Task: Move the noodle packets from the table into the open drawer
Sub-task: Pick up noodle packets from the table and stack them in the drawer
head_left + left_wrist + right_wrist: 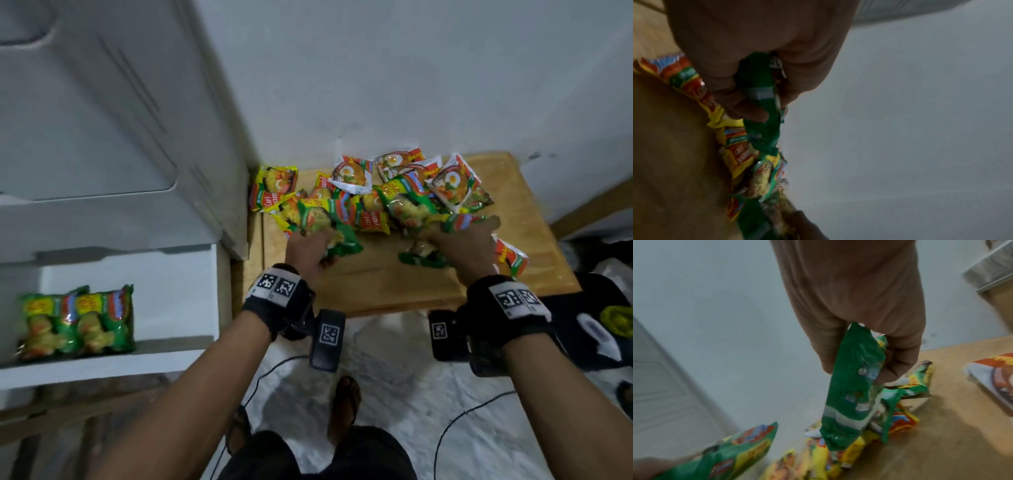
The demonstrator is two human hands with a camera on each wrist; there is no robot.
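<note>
Packets are the business at hand, and each hand has one. The left hand [310, 251] has its fingers curled round the lower edge of a green packet [325, 226], pinching the crimped seal between thumb and fingers, as the left wrist view shows; that grip by the seal is probably chosen because the flat seam gives a firm hold without crushing the noodle block. The right hand [462, 246] grips a second green packet [855, 386] along its long side, thumb on one face and fingers on the other, so the packet hangs edge-down clear of the heap. Taking one in each hand likely halves the trips to the drawer.

Beyond the hands lies the heap [394, 192] of remaining packets, spread over the far half of the table [376, 281], overlapping and tilted against one another. One white-and-red packet [510, 257] lies apart, just right of the right hand near the table's right edge. One yellow packet [274, 186] sits at the table's far left corner, against the cabinet.

The drawer [178, 301] stands open left of the table, with two green packets [77, 322] already laid side by side in it.

The packets are glossy, crinkled plastic pillows in green, yellow and white-and-red, each printed with a picture of noodles.
</note>
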